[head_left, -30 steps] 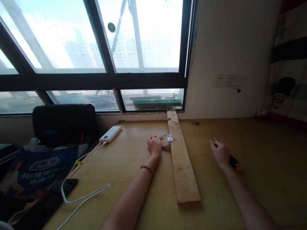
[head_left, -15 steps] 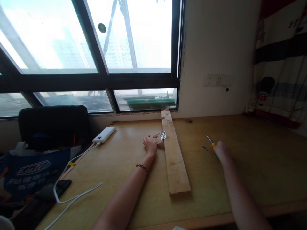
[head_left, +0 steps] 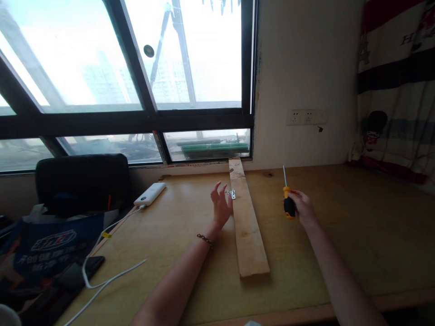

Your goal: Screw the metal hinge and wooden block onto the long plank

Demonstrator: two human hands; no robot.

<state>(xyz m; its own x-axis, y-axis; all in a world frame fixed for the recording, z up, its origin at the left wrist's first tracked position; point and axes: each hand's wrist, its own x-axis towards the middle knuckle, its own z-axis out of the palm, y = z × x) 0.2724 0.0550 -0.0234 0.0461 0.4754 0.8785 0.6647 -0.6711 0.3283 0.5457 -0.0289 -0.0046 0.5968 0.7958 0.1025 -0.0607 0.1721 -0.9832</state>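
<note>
Left of the board [head_left: 250, 231], the left hand [head_left: 222, 209] is wide, contact unclear, perhaps there to steady the hinge [head_left: 233, 194] at the board's edge; right of it, the right hand [head_left: 303, 207] grips the screwdriver [head_left: 288, 206] by its handle, shaft clear.

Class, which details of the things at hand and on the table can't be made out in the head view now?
Head view: the hinge's left part, covered by the left hand's fingers.
Head view: the screwdriver's tip shape, too small.
Head view: most of a white object, cut off by the lower-left corner.
</note>
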